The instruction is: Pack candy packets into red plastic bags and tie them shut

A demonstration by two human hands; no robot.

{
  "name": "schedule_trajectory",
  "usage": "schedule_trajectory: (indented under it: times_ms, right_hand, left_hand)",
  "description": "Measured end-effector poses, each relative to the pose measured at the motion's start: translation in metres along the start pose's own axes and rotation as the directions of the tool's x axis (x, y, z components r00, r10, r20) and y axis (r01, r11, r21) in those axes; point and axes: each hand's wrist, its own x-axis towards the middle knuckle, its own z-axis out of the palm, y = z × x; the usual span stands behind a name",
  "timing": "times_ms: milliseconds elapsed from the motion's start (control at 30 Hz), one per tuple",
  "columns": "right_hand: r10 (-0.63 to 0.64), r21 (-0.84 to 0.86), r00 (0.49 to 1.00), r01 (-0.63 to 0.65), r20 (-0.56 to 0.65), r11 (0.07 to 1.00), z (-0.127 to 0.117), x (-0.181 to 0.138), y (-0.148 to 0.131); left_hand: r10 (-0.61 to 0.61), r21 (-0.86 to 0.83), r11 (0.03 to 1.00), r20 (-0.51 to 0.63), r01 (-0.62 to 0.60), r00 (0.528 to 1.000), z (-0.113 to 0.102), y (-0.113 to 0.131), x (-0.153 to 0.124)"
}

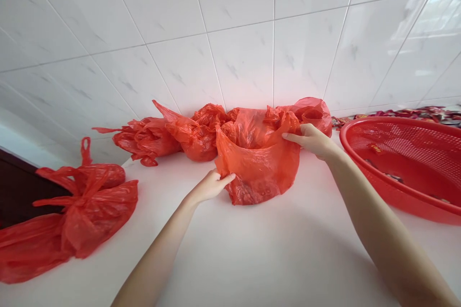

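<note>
A red plastic bag (261, 168) stands upright on the white table in front of me, its mouth spread wide. My left hand (211, 186) pinches the bag's left side, thumb outside. At the upper right of its rim, my right hand (311, 140) grips the plastic between thumb and fingers. Something dark shows faintly through the bottom of the bag, but I cannot make out what it is. Close behind it, along the wall, sits another red bag (313, 110) with a round opening.
More filled red bags (144, 139) line the wall to the left. Knotted red bags (86, 211) lie at the table's left edge. On the right stands a red plastic basket (399, 196) with a few small packets inside. Small shiny packets (425, 114) are heaped behind it against the tiled wall (241, 57).
</note>
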Motion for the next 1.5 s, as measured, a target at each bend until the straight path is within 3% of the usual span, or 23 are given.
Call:
schedule_trajectory:
  times_ms: [167, 333, 467, 633, 767, 867, 1000, 1133, 1333, 1500]
  right_hand:
    - [0.003, -0.018, 1.000, -0.004, -0.029, 1.000, -0.001, -0.001, -0.004]
    - [0.023, -0.185, 0.981, -0.059, -0.191, 0.981, -0.004, -0.003, -0.017]
    - [0.020, -0.495, 0.951, -0.179, -0.310, 0.850, -0.002, -0.007, -0.022]
    - [-0.009, -0.714, 0.984, -0.124, -0.179, 0.689, 0.004, -0.014, -0.021]
    - [0.011, -0.730, 1.000, -0.023, -0.021, 0.683, 0.006, -0.019, -0.024]
    - [-0.095, -0.698, 0.986, 0.165, 0.138, 0.697, 0.006, -0.022, -0.029]
    - [-0.262, -0.624, 0.924, 0.380, 0.277, 0.682, 0.008, -0.025, -0.034]
    - [-0.339, -0.555, 0.911, 0.413, 0.236, 0.723, 0.010, -0.022, -0.031]
    - [-0.381, -0.427, 0.914, 0.404, 0.141, 0.809, 0.017, -0.017, -0.024]
    - [-0.304, -0.614, 0.952, 0.259, 0.032, 0.745, 0.033, -0.019, -0.027]
  left_hand:
    - [0.166, -0.190, 0.966, -0.057, -0.174, 0.984, -0.006, 0.023, 0.002]
    - [0.127, -0.240, 0.961, -0.062, -0.138, 0.990, -0.008, 0.037, 0.005]
    - [0.059, -0.274, 0.959, -0.038, -0.067, 0.998, -0.005, 0.031, 0.013]
    - [0.079, -0.198, 0.977, -0.026, -0.082, 0.997, -0.003, 0.018, 0.023]
    - [0.143, -0.142, 0.979, -0.037, -0.147, 0.989, -0.009, 0.026, 0.021]
    - [0.205, -0.179, 0.960, -0.079, -0.217, 0.975, -0.017, 0.042, 0.014]
    - [0.321, -0.235, 0.902, -0.198, -0.363, 0.926, -0.026, 0.065, 0.004]
    - [0.415, -0.221, 0.843, -0.313, -0.491, 0.854, -0.027, 0.082, 0.002]
    - [0.451, -0.173, 0.818, -0.398, -0.548, 0.799, -0.027, 0.097, 0.009]
    - [0.473, -0.181, 0.785, -0.442, -0.592, 0.762, -0.017, 0.103, 0.018]
